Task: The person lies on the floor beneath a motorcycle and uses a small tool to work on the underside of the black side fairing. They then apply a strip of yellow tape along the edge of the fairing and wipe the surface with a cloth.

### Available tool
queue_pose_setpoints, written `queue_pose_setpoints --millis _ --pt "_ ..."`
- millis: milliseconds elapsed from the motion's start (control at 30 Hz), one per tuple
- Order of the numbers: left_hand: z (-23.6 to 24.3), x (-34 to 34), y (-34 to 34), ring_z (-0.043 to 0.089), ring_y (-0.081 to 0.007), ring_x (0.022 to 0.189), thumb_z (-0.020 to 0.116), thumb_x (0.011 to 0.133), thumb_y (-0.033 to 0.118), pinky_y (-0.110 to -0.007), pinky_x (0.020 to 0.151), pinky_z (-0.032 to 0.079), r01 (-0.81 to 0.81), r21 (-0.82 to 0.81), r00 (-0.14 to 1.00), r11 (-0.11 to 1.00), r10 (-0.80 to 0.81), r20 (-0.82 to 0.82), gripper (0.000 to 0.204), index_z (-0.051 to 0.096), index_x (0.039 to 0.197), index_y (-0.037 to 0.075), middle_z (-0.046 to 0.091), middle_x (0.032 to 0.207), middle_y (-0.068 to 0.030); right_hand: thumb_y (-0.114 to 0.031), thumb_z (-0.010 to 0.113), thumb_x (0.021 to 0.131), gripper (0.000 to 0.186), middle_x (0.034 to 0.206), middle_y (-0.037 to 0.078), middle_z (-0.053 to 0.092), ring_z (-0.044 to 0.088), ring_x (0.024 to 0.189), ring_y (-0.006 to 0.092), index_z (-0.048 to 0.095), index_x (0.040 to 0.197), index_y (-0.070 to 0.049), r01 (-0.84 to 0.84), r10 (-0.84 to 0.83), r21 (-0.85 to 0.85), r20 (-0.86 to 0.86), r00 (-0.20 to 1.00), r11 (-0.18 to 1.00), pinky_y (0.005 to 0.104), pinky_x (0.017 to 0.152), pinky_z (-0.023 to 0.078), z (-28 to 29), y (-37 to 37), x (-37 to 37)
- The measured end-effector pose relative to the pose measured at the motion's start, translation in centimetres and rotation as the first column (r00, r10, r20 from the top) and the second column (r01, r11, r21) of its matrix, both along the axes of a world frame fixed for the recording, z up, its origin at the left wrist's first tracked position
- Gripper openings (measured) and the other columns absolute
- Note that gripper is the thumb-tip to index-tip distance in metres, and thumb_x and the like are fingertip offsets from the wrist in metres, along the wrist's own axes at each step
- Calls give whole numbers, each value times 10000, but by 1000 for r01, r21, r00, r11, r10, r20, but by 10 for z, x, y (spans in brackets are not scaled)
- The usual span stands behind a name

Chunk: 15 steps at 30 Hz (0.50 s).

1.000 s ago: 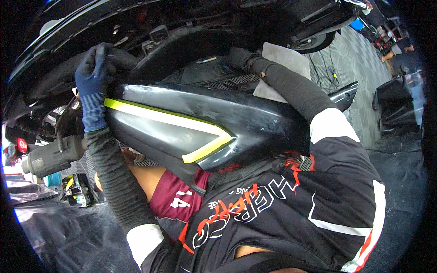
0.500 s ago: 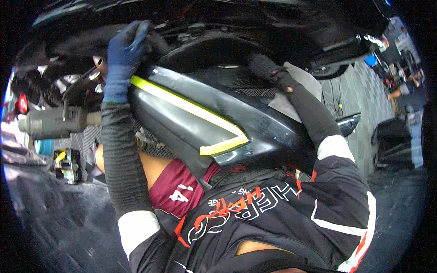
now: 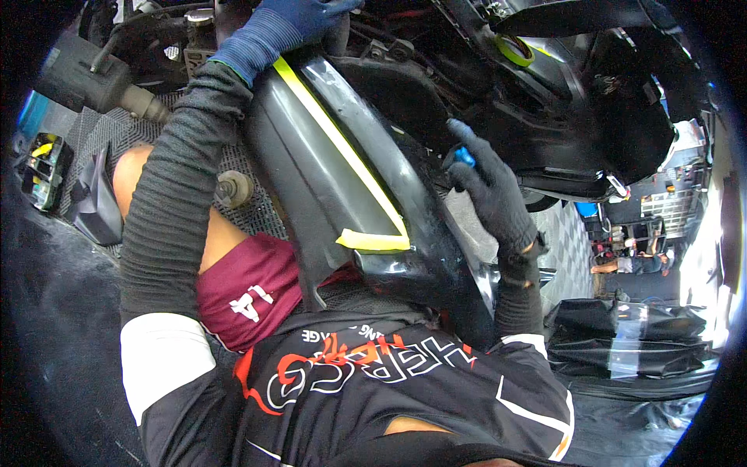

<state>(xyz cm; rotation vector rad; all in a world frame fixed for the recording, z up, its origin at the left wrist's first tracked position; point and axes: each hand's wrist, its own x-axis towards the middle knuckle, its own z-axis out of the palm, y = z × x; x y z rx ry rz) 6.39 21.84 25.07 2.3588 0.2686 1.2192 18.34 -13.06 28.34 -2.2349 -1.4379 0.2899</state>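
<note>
A long, glossy black body panel (image 3: 315, 148) stands tilted in front of my torso. Neon yellow tape (image 3: 350, 163) runs down its face and turns sharply left at the bottom. My left hand (image 3: 292, 27), in a blue glove, is closed about the panel's far end; the top edge of the view cuts off part of its fingers. To the right of the panel, my right hand (image 3: 498, 194), in a dark glove, is raised with the index finger stretched out. A small bright blue object (image 3: 464, 156) shows between its fingers; its kind is unclear.
Black vehicle bodywork (image 3: 576, 101) fills the far right, with a neon yellow tape roll (image 3: 514, 51) on it. A grey cylinder (image 3: 85, 74) is at the far left, above a tool tray (image 3: 47, 171). Black sheeting (image 3: 622, 338) lies at right; people are in the background.
My right hand has come back from deep behind the panel and now shows raised beside it. The view has shifted, so the panel stands steeper and the tape roll has come into sight.
</note>
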Motion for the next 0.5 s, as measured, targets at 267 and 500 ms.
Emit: queue_pose_setpoints --millis 267,500 --pt "1 0 1 639 -422 730 562 1002 378 -477 638 480 31 -7 999 999 -31 21 355 633 832 74 627 742 -204 -321 791 826 384 977 156 726 720 860 341 680 1135 -121 -57 108 -130 425 899 990 436 758 563 -1 9 -60" --pt "0 3 4 639 -426 742 571 988 408 -477 648 482 16 -32 1000 999 -16 -18 367 657 838 84 633 757 -214 -376 777 832 390 944 160 708 708 874 359 671 1064 -81 86 -62 -47 379 923 995 440 775 550 -15 12 -73"
